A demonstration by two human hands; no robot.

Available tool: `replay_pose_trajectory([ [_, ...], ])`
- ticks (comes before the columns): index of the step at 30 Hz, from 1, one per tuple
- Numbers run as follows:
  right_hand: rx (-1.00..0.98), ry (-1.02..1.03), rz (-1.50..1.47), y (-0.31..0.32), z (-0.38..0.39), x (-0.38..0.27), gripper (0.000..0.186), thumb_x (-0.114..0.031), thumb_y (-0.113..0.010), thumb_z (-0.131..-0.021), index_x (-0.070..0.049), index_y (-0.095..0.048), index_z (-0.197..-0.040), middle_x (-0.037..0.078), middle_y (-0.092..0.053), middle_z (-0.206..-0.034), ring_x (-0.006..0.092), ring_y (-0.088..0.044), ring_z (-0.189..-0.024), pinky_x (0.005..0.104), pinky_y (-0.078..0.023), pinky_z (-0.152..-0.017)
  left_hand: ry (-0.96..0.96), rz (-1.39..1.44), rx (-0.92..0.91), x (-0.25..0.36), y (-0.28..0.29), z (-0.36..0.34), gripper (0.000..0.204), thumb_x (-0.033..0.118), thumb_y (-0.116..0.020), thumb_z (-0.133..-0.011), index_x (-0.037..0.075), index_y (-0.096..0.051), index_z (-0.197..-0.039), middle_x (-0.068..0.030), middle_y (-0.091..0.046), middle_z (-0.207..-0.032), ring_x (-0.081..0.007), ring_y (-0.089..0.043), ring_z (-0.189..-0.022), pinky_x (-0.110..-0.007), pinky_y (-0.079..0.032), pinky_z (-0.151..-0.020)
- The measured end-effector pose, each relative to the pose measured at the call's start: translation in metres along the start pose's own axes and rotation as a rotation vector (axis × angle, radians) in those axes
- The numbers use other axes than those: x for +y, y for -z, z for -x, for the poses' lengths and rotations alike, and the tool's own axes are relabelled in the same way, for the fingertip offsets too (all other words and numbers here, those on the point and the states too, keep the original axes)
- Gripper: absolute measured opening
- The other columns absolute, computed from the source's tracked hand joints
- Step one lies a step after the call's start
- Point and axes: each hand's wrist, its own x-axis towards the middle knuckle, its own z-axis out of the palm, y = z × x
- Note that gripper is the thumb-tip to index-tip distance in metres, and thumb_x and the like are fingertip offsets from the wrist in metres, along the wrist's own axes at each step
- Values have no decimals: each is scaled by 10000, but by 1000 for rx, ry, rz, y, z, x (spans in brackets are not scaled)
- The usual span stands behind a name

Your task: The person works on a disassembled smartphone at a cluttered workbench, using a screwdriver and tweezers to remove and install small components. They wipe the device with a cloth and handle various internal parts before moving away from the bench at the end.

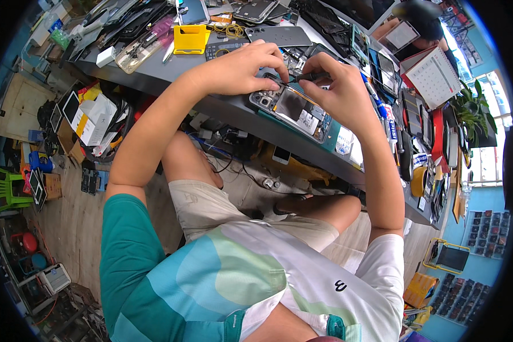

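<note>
An opened smartphone (296,112) lies at the near edge of the grey workbench, its inner parts, camera module and battery bay exposed. My right hand (339,88) is closed over the phone's far side, pinching a slim black-handled tool (306,77) whose thin end points left. Over the phone's upper left end, my left hand (249,68) has its thumb and index finger pinched close to that tool's tip. Whatever sits between those left fingertips is too small to make out.
Behind my hands lie a dark phone back panel (279,36), a yellow phone stand (190,39) and many loose phone parts. Glue tubes (389,121) and a desk calendar (433,77) stand to the right. Another person (422,28) is at the far right.
</note>
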Motion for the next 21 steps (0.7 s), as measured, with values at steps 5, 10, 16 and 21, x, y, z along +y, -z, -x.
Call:
replay_pose_trajectory([
  [5, -7, 50, 106, -1, -10, -5, 240, -187, -852, -933, 1, -762, -1049, 199, -798, -885, 365, -800, -805, 437, -622, -739, 48, 12, -21, 1, 1, 0, 287, 246, -860, -1010, 112, -809, -1258, -65, -657, -1314, -298, -592, -1339, -438, -495, -1165],
  [10, -75, 60, 323, 1, -33, -12, 259, -244, -850, -968, 7, -791, -996, 205, -761, -764, 382, -743, -672, 445, -584, -666, 45, 33, 18, 0, 1, -1, 277, 258, -873, -991, 132, -822, -1232, -58, -682, -1295, -291, -600, -1334, -443, -503, -1159],
  [16, -235, 97, 367, 6, -57, -19, 213, -210, -818, -919, -52, -845, -1060, 182, -845, -975, 373, -830, -897, 474, -653, -824, 58, -16, 1, 1, 2, -2, 401, 256, -886, -989, 91, -735, -1322, -76, -661, -1366, -301, -615, -1369, -441, -479, -1207],
  [21, -272, 111, 330, 7, -59, -26, 295, -238, -862, -969, -23, -785, -1156, 198, -826, -936, 323, -826, -835, 432, -649, -789, 113, 70, -25, 2, 7, -5, 459, 272, -904, -985, 92, -717, -1364, -91, -668, -1416, -315, -629, -1405, -441, -484, -1224],
])
